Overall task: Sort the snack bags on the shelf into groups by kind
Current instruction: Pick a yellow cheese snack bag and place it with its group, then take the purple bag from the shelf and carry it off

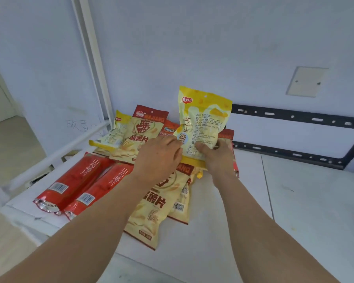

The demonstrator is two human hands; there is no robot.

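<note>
Above the shelf [223, 211] pile, I see the yellow bag [204, 121] upright. My left hand [158, 156] and right hand [217, 158] fingers pinch its lower edge.

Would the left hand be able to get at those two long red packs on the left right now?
Probably, but not at once. The two red packs lie uncovered at the left of the shelf, beside the left forearm. But the left hand is busy, gripping the upright yellow bag together with the right hand.

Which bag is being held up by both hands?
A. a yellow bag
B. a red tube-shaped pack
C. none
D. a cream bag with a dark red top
A: both the left hand and right hand grip the bottom of the upright yellow bag.
</note>
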